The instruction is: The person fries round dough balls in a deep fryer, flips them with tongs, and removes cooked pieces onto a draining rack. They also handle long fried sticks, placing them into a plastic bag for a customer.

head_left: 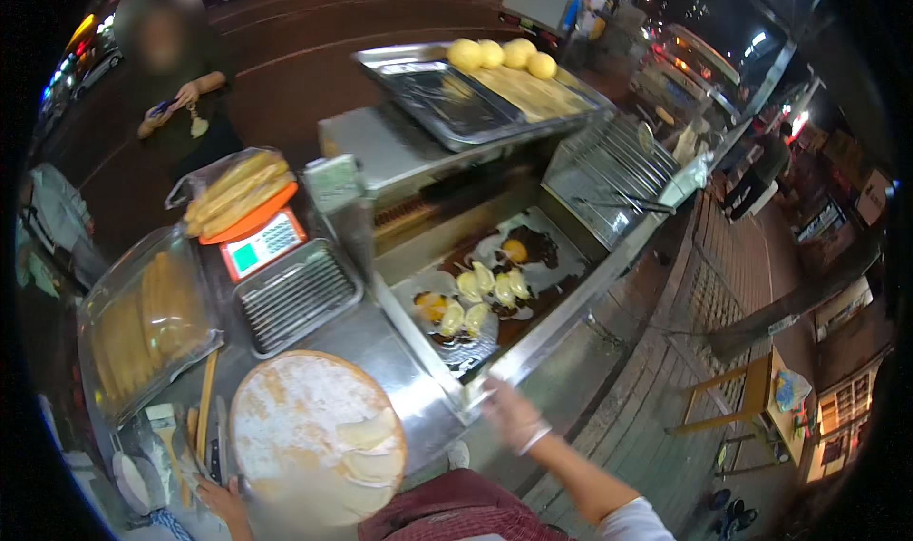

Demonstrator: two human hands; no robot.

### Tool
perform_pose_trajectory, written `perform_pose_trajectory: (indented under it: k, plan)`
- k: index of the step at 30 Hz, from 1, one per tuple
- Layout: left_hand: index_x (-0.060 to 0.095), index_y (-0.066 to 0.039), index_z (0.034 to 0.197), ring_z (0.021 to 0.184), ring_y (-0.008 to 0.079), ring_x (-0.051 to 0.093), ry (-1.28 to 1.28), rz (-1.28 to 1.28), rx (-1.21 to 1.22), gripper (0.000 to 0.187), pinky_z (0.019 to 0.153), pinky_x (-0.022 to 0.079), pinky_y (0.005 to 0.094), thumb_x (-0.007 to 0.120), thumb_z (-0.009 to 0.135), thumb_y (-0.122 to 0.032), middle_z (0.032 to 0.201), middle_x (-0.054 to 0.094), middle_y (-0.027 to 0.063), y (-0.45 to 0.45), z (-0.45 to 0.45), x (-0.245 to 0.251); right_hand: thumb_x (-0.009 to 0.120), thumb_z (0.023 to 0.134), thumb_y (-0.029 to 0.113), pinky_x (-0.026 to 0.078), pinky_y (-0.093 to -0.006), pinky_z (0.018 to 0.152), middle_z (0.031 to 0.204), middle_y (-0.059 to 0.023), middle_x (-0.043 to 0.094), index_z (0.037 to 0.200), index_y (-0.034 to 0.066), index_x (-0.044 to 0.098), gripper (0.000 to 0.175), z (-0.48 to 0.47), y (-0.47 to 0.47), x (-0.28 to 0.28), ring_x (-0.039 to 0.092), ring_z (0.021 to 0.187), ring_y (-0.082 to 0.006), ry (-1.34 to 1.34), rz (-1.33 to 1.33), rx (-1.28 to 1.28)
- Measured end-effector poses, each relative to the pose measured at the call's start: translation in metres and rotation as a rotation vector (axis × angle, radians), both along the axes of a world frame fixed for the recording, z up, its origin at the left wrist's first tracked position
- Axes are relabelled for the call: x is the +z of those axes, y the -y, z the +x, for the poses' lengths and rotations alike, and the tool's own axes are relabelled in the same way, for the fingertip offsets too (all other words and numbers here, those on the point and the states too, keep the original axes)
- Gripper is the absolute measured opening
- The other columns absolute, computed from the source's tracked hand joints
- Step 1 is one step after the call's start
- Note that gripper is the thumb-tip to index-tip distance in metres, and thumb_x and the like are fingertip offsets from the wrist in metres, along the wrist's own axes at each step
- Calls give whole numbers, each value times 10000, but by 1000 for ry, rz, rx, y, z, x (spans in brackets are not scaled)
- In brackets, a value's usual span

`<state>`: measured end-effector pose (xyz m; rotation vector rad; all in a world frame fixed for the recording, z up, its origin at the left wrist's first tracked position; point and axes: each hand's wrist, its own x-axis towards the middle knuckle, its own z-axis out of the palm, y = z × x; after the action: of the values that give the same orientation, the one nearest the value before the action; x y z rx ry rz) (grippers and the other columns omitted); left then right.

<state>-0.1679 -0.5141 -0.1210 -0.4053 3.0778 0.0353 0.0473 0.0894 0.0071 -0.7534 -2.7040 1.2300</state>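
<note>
My right hand (510, 414), in a thin clear glove and blurred, is at the near corner of a metal-rimmed griddle (563, 313); its grip is unclear. Pale folded dough pieces (476, 318) lie on that oily griddle, with a cracked egg (515, 250) farther back and another yolk (431, 306) at the left. Low at the left, my left hand (221, 502) is beside a round floured board (285, 412), near the handles of a knife (220, 434) and a brush (165, 434). Whether it holds one cannot be made out. Flat half-moon dough pieces (367, 430) rest on the board's right side.
Yellow dough balls (492, 55) stand on a steel tray (456, 138) above the griddle. Fried dough sticks (239, 191) sit on an orange scale (264, 245), beside a wire-racked tray (299, 298) and a plastic-covered bin (150, 327). A person (178, 92) stands across the stall. Tongs (628, 204) lie by a rack.
</note>
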Motion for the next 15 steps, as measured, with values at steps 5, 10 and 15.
perform_pose_trajectory:
  k: [5, 10, 15]
  plan:
    - [57, -6, 1593, 1357, 432, 426, 192, -104, 201, 1138, 1068, 420, 568, 733, 836, -520, 1533, 337, 273, -46, 5, 11, 670, 916, 134, 527, -365, 855, 1112, -151, 628, 1438, 29, 450, 576, 70, -196, 35, 641, 923, -257, -170, 202, -318]
    - [126, -45, 1603, 1395, 325, 425, 150, -298, 416, 875, 1073, 444, 458, 658, 966, -321, 1604, 269, 211, -90, -8, 3, 656, 895, 273, 480, -494, 957, 1171, -201, 593, 1339, 80, 528, 501, 71, -340, 115, 542, 1162, -406, 36, 799, -411]
    - [152, -49, 1600, 1379, 312, 444, -385, -23, 334, 805, 1081, 427, 434, 625, 982, -253, 1598, 291, 200, -141, -37, 41, 622, 893, 212, 528, -451, 874, 1184, -128, 644, 1242, 77, 620, 374, 30, -491, 154, 614, 1115, -318, 379, 1318, -405]
